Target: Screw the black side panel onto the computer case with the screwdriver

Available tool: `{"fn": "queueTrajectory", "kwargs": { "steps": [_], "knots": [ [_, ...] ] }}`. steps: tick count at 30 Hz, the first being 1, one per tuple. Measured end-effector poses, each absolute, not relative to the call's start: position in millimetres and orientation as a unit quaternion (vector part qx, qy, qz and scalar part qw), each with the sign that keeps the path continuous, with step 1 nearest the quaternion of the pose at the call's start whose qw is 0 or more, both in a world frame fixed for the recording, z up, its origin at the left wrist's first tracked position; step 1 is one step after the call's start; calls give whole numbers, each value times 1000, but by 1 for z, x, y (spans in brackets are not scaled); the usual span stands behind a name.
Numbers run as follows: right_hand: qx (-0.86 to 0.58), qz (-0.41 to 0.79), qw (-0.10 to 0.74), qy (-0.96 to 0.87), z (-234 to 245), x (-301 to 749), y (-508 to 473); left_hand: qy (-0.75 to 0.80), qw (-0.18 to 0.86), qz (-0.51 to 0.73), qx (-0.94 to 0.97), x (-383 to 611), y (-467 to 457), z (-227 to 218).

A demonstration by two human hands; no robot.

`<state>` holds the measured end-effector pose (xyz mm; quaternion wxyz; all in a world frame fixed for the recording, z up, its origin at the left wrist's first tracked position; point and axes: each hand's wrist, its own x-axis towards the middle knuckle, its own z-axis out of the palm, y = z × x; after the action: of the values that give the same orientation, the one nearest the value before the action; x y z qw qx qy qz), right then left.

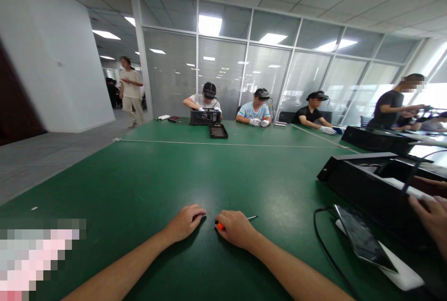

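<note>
green table, glass-walled office; right hand gripping screwdriver.

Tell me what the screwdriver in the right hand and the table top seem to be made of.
Screwdriver: thin shaft looks like bare metal, grey with a pale glint; the handle end peeping from the right hand is bright orange, probably plastic. Table: smooth green top with a soft sheen, likely laminate or a rubber mat; I cannot tell which.
</note>
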<state>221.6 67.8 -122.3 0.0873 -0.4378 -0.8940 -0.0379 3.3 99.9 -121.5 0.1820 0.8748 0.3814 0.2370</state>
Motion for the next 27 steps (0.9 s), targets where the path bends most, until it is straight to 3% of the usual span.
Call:
{"fn": "queueTrajectory", "kwargs": {
  "steps": [27],
  "knots": [
    [-441, -37, 99, -891, -125, 221, 69, 411, 176, 257, 857, 2, 101, -131]
  ]
}}
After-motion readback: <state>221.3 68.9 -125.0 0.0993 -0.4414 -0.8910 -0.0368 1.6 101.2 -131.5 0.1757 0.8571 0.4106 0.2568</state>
